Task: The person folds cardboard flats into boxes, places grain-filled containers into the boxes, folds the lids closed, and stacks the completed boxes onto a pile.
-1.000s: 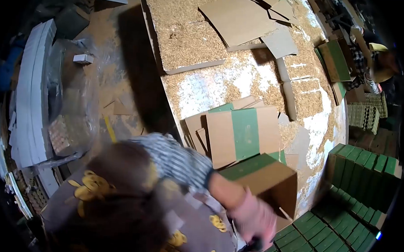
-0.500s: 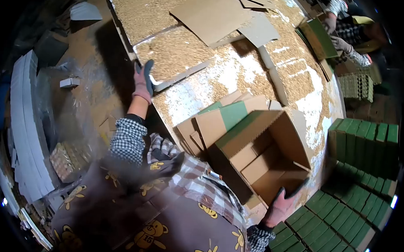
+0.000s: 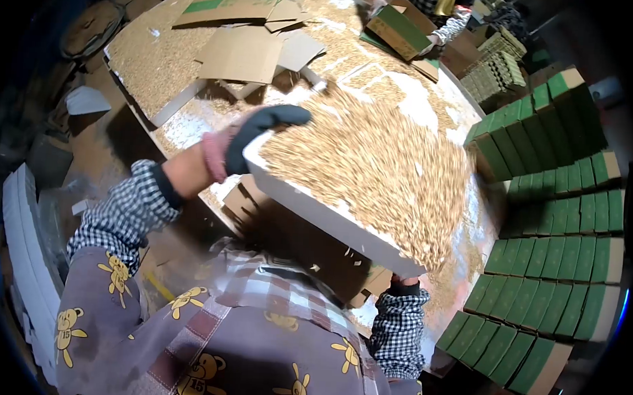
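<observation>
My left hand (image 3: 255,140), in a pink and dark glove, is closed on the left end of a shallow white tray (image 3: 333,218). The tray is heaped with loose tan husks or shavings (image 3: 374,165), blurred by motion, and it is raised and tilted down to the right. Some bits are falling at its near right corner. Only a sliver of my right hand (image 3: 406,280) shows below that corner; its fingers are hidden. Under the tray, a brown cardboard carton (image 3: 293,247) is in shadow and mostly covered.
Flattened cardboard pieces (image 3: 241,53) lie on the husk-strewn table (image 3: 185,132). Across it, a co-worker's hands (image 3: 433,44) hold a green and brown carton (image 3: 398,31). Green cartons (image 3: 554,257) stand in rows at right. Stacked egg trays (image 3: 495,71) stand behind. White sheets (image 3: 29,234) line the left.
My left hand has lifted the filled white tray off the table and carried it right, over the carton. My right hand, earlier at the carton's edge, is now mostly hidden under the tray.
</observation>
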`<act>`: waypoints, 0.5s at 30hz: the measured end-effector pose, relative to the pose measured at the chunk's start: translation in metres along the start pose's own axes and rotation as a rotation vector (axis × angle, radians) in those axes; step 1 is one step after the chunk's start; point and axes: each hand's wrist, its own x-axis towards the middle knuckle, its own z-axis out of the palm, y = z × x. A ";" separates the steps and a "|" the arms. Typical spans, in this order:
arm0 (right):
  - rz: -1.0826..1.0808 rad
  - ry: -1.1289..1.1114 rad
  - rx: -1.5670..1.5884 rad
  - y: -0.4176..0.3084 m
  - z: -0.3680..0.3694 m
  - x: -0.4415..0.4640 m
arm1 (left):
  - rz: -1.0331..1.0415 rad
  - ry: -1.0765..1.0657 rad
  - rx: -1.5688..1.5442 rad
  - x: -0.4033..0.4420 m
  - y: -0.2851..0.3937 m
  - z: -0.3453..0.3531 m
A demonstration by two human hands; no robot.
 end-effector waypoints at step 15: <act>0.063 0.020 0.412 -0.117 -0.107 -0.018 | -0.449 -0.293 0.999 0.083 -0.030 0.033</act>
